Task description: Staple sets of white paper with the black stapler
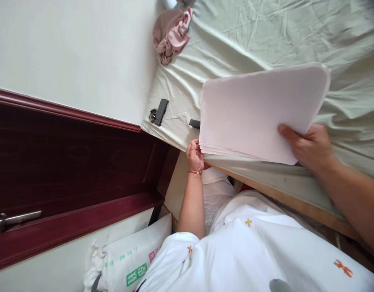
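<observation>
Dark red wood filled the left of the frame: a panelled wooden door (68, 162) with a metal lever handle (16, 219) at its lower left, and white wall above it. At the bottom centre lay a white woven sack with green print (129, 263). Further right, in the upper middle, a crumpled pink cloth (172, 34) sat on the pale green bed sheet (266, 32), and below it a slim black remote-like object (161, 111) lay beside a small dark bunch, perhaps keys.

The left hand (195, 156), with a red bead bracelet at the wrist, was curled closed around the lower left corner of the thick stack of white paper sheets (259, 109). The stack stood centre right, tilted up off the bed, its bottom edge near the bed's wooden rim. The right hand (311, 148) pinched the lower right corner, thumb on the front, fingers hidden behind.

To square such a stack well, I judge both grips should stay loose enough for sheets to settle, with the lower edge tapped evenly on the bed.
</observation>
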Available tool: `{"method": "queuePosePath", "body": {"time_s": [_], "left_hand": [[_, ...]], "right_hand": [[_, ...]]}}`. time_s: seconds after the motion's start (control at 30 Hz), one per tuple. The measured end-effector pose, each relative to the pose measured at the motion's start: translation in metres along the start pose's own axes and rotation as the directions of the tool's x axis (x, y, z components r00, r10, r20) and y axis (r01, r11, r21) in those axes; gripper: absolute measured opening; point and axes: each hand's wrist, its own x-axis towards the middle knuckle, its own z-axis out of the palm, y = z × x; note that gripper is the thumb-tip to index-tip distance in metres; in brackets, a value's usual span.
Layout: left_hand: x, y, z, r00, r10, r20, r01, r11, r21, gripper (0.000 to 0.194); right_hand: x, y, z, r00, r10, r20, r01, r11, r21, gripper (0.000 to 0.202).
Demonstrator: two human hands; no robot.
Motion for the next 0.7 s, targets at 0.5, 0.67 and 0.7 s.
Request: {"method": "queuePosePath", "body": {"time_s": [0.5, 0.67, 0.7], "left_hand": [[0.003, -0.009, -0.003, 0.995, 0.071, -0.069, -0.065, 0.994, 0.092, 0.039], [0.006, -0.011, -0.005, 0.989, 0.070, -0.129, -0.062, 0.996, 0.070, 0.038], [0.006, -0.012, -0.005, 0.989, 0.073, -0.131, -0.065, 0.996, 0.062, 0.037]], "right_hand": [[-0.001, 0.000, 0.000, 0.999, 0.032, 0.012, -0.032, 0.999, 0.036, 0.038], [-0.005, -0.003, -0.001, 0.989, 0.056, 0.136, -0.080, 0.981, 0.176, 0.028], [-0.006, -0.003, 0.000, 0.990, 0.031, 0.141, -0.056, 0.982, 0.183, 0.026]]}}
